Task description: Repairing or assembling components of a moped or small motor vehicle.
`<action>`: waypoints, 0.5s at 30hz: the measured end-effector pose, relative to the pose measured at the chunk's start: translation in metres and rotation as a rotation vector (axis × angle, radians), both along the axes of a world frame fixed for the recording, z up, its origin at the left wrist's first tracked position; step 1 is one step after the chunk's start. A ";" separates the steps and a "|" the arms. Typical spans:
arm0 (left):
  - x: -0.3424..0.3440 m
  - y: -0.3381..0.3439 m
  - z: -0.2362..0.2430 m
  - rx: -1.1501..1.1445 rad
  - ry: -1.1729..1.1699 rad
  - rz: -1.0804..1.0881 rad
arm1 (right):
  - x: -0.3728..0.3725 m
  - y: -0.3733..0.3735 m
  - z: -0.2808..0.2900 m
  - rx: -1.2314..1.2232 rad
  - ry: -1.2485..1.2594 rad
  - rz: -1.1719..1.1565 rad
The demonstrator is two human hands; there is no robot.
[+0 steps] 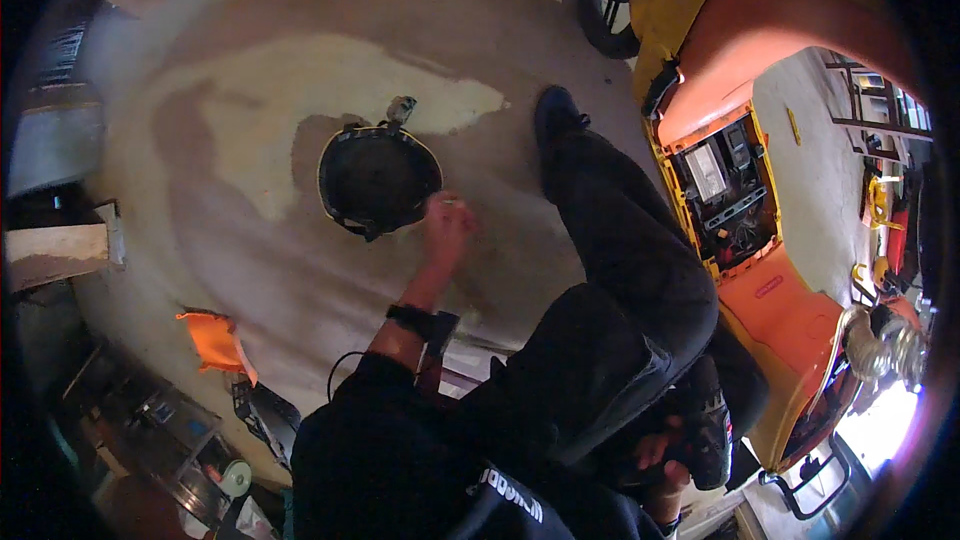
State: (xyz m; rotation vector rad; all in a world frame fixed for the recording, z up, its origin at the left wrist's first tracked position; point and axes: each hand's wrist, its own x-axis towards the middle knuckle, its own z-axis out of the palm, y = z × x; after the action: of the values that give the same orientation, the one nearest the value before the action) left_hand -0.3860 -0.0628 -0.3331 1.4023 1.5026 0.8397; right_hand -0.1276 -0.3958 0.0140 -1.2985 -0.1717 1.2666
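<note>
My left hand [449, 228] reaches forward over the floor, its fingers curled together beside the right rim of a round black bowl-shaped thing [378, 182]. That thing has a yellow edge and a small greyish piece sticking up at its far side. Whatever my left fingers may hold is too small to name. My right hand [660, 455] is low at the right, next to a dark shoe-like thing [711, 430] by my bent leg. Its fingers are partly hidden, and I cannot tell whether they grip anything. A strapped black device [415, 321] sits on my left wrist.
At the right stands an orange and yellow scooter [775, 290] with an uncovered compartment [724, 187] showing wires and parts. An orange panel [218, 342] lies on the left. Shelving with tools [165, 425] fills the lower left. My dark shoe [557, 118] rests on the floor ahead.
</note>
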 end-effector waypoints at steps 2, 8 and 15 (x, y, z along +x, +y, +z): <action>-0.035 0.034 0.019 0.143 0.181 0.119 | 0.000 -0.004 -0.003 0.014 -0.004 -0.017; -0.141 0.120 -0.071 0.060 1.324 -0.709 | -0.001 0.000 0.018 -0.095 -0.015 -0.011; -0.131 0.131 -0.115 -0.244 1.100 -0.778 | 0.018 -0.048 0.026 0.038 -0.005 -0.068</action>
State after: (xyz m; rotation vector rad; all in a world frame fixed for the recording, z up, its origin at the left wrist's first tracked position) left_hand -0.5169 0.0677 -0.4476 2.1501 1.4653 -0.6990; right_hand -0.1092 -0.4433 0.0399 -1.2651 -0.1528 1.1972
